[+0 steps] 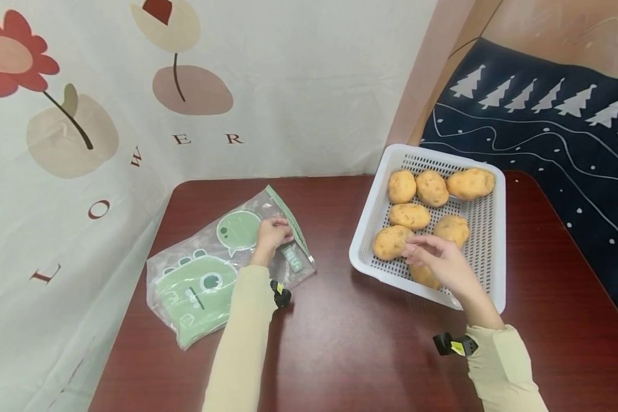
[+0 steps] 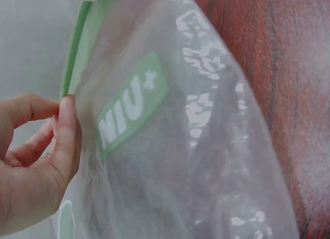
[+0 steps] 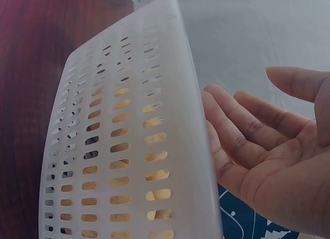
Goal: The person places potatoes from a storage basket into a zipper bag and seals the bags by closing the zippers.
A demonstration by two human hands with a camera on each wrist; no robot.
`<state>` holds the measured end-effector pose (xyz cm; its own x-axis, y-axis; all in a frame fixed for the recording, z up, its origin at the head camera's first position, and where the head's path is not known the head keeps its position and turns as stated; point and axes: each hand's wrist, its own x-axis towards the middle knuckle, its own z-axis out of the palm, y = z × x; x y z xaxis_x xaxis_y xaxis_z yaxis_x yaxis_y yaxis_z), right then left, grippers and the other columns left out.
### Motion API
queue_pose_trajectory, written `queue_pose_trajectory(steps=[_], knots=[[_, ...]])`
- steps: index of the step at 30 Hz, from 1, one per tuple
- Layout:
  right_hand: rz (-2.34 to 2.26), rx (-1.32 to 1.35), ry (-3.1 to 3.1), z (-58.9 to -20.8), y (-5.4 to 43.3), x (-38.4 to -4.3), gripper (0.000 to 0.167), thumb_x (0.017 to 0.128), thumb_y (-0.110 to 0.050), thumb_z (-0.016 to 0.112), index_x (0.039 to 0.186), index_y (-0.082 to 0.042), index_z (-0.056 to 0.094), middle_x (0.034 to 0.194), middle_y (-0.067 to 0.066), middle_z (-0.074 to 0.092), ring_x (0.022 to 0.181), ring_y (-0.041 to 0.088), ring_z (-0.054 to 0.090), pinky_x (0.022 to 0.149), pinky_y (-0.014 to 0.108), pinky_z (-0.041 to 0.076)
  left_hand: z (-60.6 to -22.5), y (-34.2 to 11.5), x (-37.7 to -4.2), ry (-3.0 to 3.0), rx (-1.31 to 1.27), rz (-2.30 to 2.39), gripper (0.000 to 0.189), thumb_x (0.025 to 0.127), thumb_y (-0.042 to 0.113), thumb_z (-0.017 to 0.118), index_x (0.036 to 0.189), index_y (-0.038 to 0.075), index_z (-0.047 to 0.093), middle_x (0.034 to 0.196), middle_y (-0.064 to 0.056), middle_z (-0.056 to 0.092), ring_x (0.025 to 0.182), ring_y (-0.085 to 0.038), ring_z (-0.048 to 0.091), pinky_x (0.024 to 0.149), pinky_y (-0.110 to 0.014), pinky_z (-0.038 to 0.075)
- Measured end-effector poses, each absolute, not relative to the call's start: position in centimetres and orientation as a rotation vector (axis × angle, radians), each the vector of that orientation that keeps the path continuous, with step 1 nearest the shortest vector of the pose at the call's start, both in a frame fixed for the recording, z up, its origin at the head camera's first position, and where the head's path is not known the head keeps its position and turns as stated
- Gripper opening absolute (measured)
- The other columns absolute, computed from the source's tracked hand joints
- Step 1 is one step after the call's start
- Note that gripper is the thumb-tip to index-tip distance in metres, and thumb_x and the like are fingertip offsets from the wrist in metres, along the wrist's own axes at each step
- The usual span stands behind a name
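Note:
A clear zip bag [image 1: 257, 200] with green cartoon prints lies on the left of the table, its green zip edge [image 2: 77, 48] pointing right. My left hand [image 1: 273, 236] pinches the bag near that edge between thumb and fingertips [image 2: 67, 107]. To the right, a white slotted plastic basket [image 1: 498, 240] holds several potatoes [image 1: 409, 216]. My right hand [image 1: 443, 266] hovers over the basket's front part, fingers loosely bent and holding nothing, partly covering some potatoes. In the right wrist view, the same hand [image 3: 273, 146] shows its palm just beyond the basket's rim [image 3: 193, 95].
The dark red table [image 1: 335, 343] shows bare wood between bag and basket. Behind it hangs a pale curtain [image 1: 309, 86] with flower prints. On the right is a dark blue cloth [image 1: 546, 137] with white trees. Each wrist carries a small black camera [image 1: 280, 293].

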<state>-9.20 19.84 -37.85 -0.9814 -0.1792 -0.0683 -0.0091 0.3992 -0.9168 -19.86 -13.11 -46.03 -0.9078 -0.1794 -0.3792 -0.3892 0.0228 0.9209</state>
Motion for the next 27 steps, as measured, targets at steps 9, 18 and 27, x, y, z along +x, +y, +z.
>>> queue_pose_trajectory(steps=[9,18,27], knots=[[-1.646,-0.173,2.482,-37.6,19.8,-9.3,0.030,0.094,-0.011,0.049,0.115,0.010,0.053,0.097,0.026,0.062,0.080,0.022,0.064,0.072,0.030,0.057,-44.8,-12.9,-19.1,2.070,-0.567,1.991,0.019,0.076,-0.014,0.052,0.094,-0.008,0.050,0.079,-0.010,0.050,0.059,-0.014,0.059,0.069,-0.027,0.059],[-1.665,-0.152,2.455,-37.2,19.2,-9.4,0.034,0.094,-0.015,0.051,0.119,0.008,0.050,0.100,0.026,0.062,0.080,0.015,0.065,0.077,0.031,0.057,-42.6,-12.7,-18.1,2.177,-0.460,1.910,0.015,0.077,-0.011,0.053,0.092,-0.009,0.052,0.083,-0.016,0.055,0.058,-0.016,0.060,0.066,-0.028,0.060],[-1.709,-0.228,2.412,-35.8,17.9,-10.5,0.033,0.093,-0.011,0.051,0.120,0.008,0.050,0.099,0.024,0.062,0.084,0.023,0.064,0.078,0.034,0.057,-40.0,-12.5,-16.9,2.093,-0.261,1.880,0.012,0.078,-0.016,0.053,0.087,-0.009,0.050,0.069,-0.008,0.052,0.054,-0.013,0.058,0.061,-0.027,0.060]])
